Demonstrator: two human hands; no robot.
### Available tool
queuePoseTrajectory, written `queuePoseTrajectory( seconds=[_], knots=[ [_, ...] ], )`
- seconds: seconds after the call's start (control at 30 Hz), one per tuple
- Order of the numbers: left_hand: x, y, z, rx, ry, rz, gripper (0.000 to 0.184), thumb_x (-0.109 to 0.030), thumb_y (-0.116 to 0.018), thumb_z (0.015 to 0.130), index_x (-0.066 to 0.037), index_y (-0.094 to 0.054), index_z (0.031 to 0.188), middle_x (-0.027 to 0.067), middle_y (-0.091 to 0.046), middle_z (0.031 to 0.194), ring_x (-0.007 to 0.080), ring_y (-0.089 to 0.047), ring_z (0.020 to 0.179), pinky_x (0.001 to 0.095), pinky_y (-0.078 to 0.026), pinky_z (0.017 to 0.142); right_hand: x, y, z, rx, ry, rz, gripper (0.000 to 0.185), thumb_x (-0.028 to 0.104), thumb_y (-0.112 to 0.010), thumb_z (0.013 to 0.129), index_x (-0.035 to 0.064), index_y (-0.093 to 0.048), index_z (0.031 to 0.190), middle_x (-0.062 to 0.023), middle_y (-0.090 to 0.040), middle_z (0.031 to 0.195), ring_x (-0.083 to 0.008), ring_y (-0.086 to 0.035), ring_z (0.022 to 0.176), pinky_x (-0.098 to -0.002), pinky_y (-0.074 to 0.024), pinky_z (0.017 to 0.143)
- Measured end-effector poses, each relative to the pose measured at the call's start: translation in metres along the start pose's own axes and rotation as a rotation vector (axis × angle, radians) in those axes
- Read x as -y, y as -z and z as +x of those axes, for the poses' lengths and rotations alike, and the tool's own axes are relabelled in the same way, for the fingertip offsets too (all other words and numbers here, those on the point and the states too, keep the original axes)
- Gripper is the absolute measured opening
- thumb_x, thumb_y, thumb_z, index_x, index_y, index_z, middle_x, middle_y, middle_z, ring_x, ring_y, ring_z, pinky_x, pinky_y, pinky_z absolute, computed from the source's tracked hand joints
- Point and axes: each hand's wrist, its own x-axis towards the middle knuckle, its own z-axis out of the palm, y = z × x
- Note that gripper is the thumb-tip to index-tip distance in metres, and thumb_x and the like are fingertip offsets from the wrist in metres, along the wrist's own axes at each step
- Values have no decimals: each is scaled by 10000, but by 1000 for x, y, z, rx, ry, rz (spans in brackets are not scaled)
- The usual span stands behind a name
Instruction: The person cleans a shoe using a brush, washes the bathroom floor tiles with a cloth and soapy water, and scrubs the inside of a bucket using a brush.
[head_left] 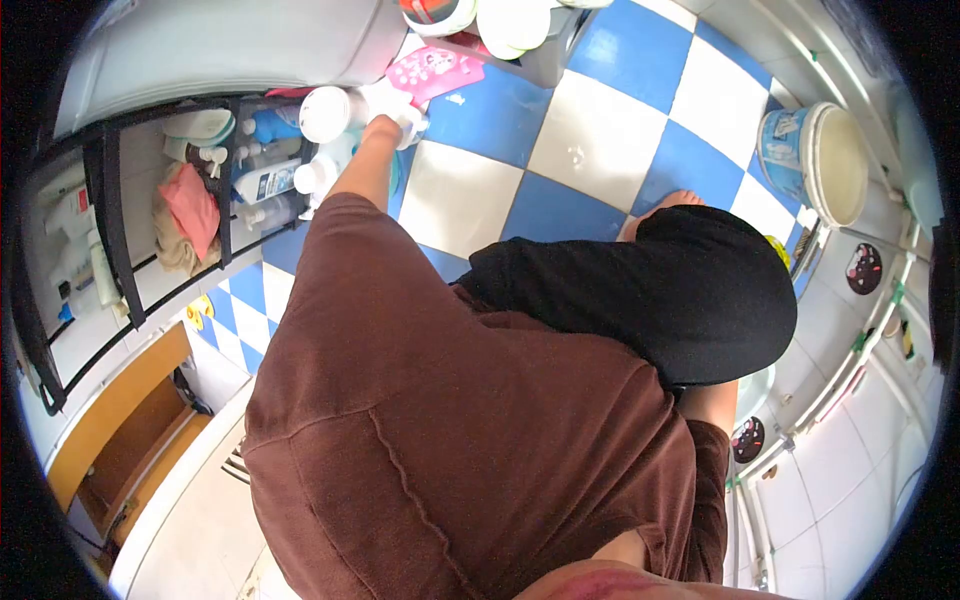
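Observation:
My left arm reaches forward in a brown sleeve. My left hand (384, 130) is among white bottles on the floor beside a black-framed rack. Bright light washes out its fingers, so I cannot tell whether they grip anything. Next to the hand stand a bottle with a round white top (325, 114) and another white-capped bottle (312, 178). Just beyond lies a pink patterned packet (434, 73). On the other side, my right forearm (712, 402) passes behind my raised knee in black trousers, which hides my right hand.
The rack (115, 222) holds bottles and a pink cloth (190, 212). A grey bin (545, 62) stands ahead on the blue and white tiles (597, 130). At the right are a white bucket (835, 165) and wall pipes; a wooden cabinet (130, 430) is at lower left.

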Motion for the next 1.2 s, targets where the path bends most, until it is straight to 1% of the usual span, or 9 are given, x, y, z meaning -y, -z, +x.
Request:
queuePoseTrajectory(
  seconds=[0.3, 0.53, 0.57, 0.67, 0.77, 0.9, 1.0, 1.07, 1.2],
  knots=[
    [-14, -10, 10, 72, 168, -425, 147, -196, -488, 903, -119, -568, 807, 2, -521, 637, 129, -484, 542, 289, -391, 494, -4, -1, 2, 3, -2, -4, 339, 300, -489, 908, 12, -621, 1029, -110, -648, 989, -210, -584, 930, -325, -442, 851],
    [14, -59, -17, 310, 688, -1438, 219, -222, -491, 914, -127, -522, 719, -30, -463, 560, 89, -402, 437, 241, -318, 395, -9, -1, 4, 7, -3, -3, 335, 299, -493, 907, 14, -622, 1027, -110, -648, 990, -209, -584, 930, -325, -442, 851],
    [8, -53, -31, 293, 707, -1498, 254, -236, -491, 918, -134, -492, 686, -43, -432, 537, 72, -352, 407, 218, -269, 369, -11, -1, 4, 9, -5, -1, 335, 299, -493, 907, 14, -623, 1027, -110, -648, 990, -209, -584, 930, -325, -442, 851],
    [13, -41, -47, 351, 740, -1752, 204, -127, -507, 846, -141, -480, 644, -27, -448, 552, 83, -399, 407, 224, -258, 314, -12, -1, 7, 8, 0, 4, 333, 298, -495, 907, 15, -624, 1026, -110, -647, 991, -208, -584, 929, -325, -442, 851],
    [4, -19, -73, 322, 652, -1699, 195, -131, -488, 868, -136, -487, 673, -37, -433, 553, 62, -388, 420, 202, -258, 334, -14, -6, 10, 11, 4, 16, 332, 298, -496, 906, 16, -624, 1025, -110, -647, 991, -208, -583, 929, -325, -442, 851],
    [-24, -24, -75, 414, 399, -1601, 125, -127, -503, 875, -132, -517, 750, -33, -486, 621, 61, -413, 466, 188, -297, 366, -16, -9, 14, -1, 19, 41, 330, 297, -498, 906, 16, -625, 1024, -110, -647, 992, -207, -583, 928, -325, -442, 851],
    [-93, 24, -126, 469, 228, -1490, 36, -105, -517, 871, -131, -534, 853, -36, -528, 701, 57, -436, 517, 188, -309, 375, -22, -11, 18, -20, 37, 71, 328, 296, -500, 906, 17, -626, 1024, -110, -647, 992, -206, -583, 928, -325, -442, 851],
    [-148, 42, -146, 537, 81, -1401, 51, -125, -513, 886, -136, -526, 838, -42, -507, 692, 54, -429, 522, 185, -311, 383, -25, -13, 22, -45, 59, 83, 327, 296, -501, 905, 18, -627, 1023, -110, -647, 992, -206, -583, 928, -325, -442, 851],
    [-293, 38, -183, 717, -274, -1197, 38, -135, -522, 882, -102, -530, 899, 1, -583, 779, 55, -459, 540, 193, -351, 401, -44, 0, 27, -178, 54, 79, 325, 295, -503, 905, 19, -628, 1022, -110, -647, 993, -205, -582, 927, -324, -442, 851]
  ],
)
